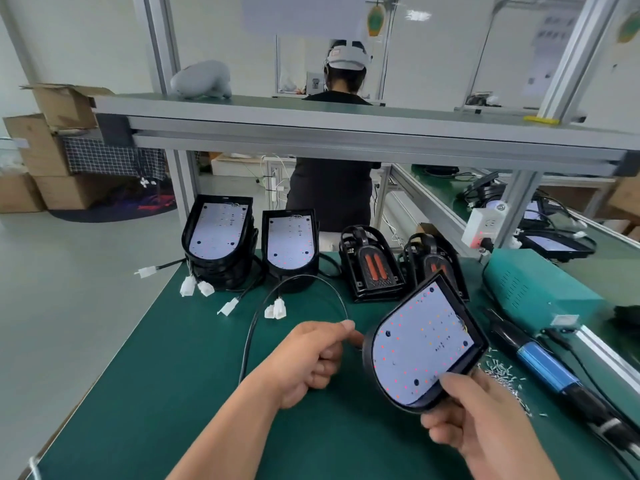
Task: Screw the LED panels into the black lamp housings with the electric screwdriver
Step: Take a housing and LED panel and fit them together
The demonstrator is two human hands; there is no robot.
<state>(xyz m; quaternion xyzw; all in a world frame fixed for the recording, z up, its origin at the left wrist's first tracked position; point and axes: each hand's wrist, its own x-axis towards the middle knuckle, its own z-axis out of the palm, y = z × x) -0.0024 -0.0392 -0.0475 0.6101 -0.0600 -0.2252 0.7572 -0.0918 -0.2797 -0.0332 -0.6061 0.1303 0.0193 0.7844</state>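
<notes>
My right hand point(474, 420) grips the rounded near edge of a black lamp housing point(370, 344) with a white LED panel point(420, 341) set in it, held tilted above the green mat. My left hand point(311, 358) pinches the housing's black cable point(256, 317), which loops up to a white connector point(276, 309). The electric screwdriver point(547, 363), blue and black, lies on the mat to the right, untouched. Loose screws point(498, 370) are scattered beside it.
Two stacks of housings with panels point(221, 233) point(290, 242) stand at the back left, and two bare housings point(374, 268) point(436, 261) at the back middle. A teal power box point(533, 289) sits at the right. A person works beyond the shelf rail point(346, 133).
</notes>
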